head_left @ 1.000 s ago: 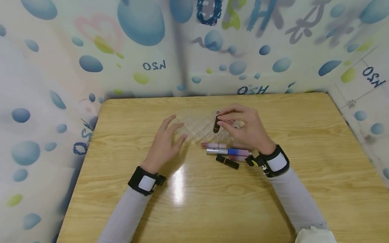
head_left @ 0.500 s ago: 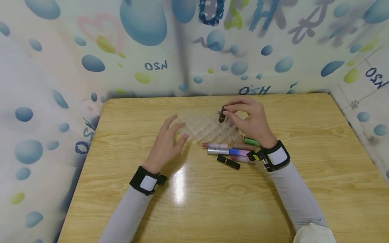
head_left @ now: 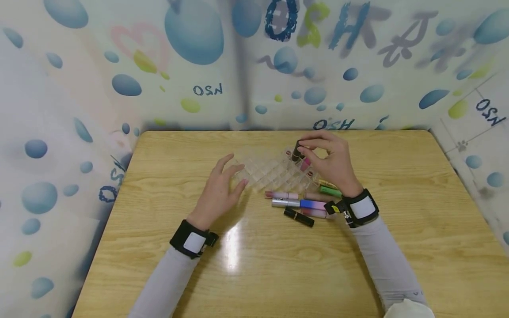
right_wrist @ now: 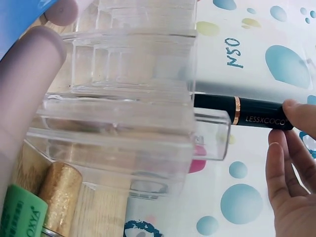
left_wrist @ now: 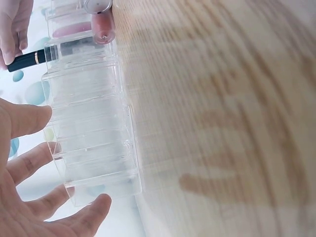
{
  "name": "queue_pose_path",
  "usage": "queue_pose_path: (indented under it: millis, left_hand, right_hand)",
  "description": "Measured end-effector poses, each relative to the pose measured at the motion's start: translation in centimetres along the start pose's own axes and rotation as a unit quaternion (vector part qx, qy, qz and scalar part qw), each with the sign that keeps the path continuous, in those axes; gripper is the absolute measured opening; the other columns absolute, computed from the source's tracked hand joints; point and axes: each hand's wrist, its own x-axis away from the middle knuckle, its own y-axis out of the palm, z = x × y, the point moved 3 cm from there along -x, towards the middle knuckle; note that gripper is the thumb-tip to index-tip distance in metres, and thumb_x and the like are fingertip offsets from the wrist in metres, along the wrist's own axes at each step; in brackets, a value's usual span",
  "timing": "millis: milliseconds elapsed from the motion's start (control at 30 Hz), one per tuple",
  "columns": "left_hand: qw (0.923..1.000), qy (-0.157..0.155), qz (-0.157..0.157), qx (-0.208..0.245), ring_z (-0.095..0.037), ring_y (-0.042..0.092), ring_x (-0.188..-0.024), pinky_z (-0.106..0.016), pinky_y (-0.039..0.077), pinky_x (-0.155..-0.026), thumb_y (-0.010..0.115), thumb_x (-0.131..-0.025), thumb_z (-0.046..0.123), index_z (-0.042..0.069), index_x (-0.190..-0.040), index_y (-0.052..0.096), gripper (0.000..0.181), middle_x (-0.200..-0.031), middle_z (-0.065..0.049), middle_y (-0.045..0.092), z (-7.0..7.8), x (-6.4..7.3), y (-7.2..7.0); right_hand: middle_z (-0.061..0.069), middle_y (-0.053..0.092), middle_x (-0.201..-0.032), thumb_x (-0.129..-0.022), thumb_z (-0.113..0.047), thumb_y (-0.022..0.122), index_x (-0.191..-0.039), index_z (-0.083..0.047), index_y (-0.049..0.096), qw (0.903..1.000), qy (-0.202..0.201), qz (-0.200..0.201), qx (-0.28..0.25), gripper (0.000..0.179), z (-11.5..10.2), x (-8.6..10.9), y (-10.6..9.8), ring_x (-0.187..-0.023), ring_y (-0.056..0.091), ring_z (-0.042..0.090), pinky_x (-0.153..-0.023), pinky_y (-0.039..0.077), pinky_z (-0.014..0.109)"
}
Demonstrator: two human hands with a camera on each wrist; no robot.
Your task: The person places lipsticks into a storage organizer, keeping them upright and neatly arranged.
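A clear plastic lipstick organizer (head_left: 268, 172) with a grid of compartments stands at the back middle of the table. My right hand (head_left: 333, 163) pinches the end of a black lipstick (right_wrist: 264, 114) with a gold band between thumb and fingertips. The lipstick's lower part is inside a compartment near the organizer's right end, seen through the clear walls in the left wrist view. My left hand (head_left: 216, 192) is spread at the organizer's left end, its fingertips (left_wrist: 101, 202) at the wall. A pink tube (head_left: 305, 164) and other tubes sit in neighbouring compartments.
In front of the organizer lie several cosmetics: a silver-and-blue tube (head_left: 286, 202), a pinkish tube (head_left: 282, 195), another black lipstick (head_left: 299, 217) and a green tube (head_left: 330, 191). A gold-glitter tube (right_wrist: 60, 197) lies beside the green one. Behind the table hangs a patterned wall covering (head_left: 222, 106).
My right hand has carried the black lipstick rightward and back, then down into a compartment at the organizer's right end. My left hand has stayed at the organizer's left end.
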Motion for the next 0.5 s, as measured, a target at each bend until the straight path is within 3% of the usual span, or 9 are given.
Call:
queue_pose_path:
  millis: [333, 500]
  left_hand:
    - [1.0, 0.007, 0.006, 0.0, -0.041, 0.043, -0.144, -0.052, 0.042, -0.116, 0.065, -0.1, 0.029, -0.001, -0.135, 0.066, 0.046, -0.159, -0.026, 0.038, 0.2, 0.0, -0.1]
    - [0.9999, 0.012, 0.009, 0.0, -0.041, 0.043, -0.144, -0.052, 0.042, -0.115, 0.066, -0.1, 0.029, -0.001, -0.135, 0.066, 0.046, -0.159, -0.026, 0.038, 0.0, -0.1, 0.0]
  right_hand:
    - [0.016, 0.076, -0.105, -0.083, 0.0, 0.082, -0.095, 0.002, 0.082, 0.9998, 0.013, -0.013, 0.002, 0.013, 0.8, 0.2, 0.3, -0.079, 0.069, 0.023, -0.071, 0.048, 0.017]
    - [0.013, 0.075, -0.104, -0.083, -0.002, 0.083, -0.096, -0.001, 0.083, 0.9995, 0.024, -0.019, -0.008, 0.013, 1.3, 0.5, 0.6, -0.079, 0.069, 0.021, -0.07, 0.052, 0.023]
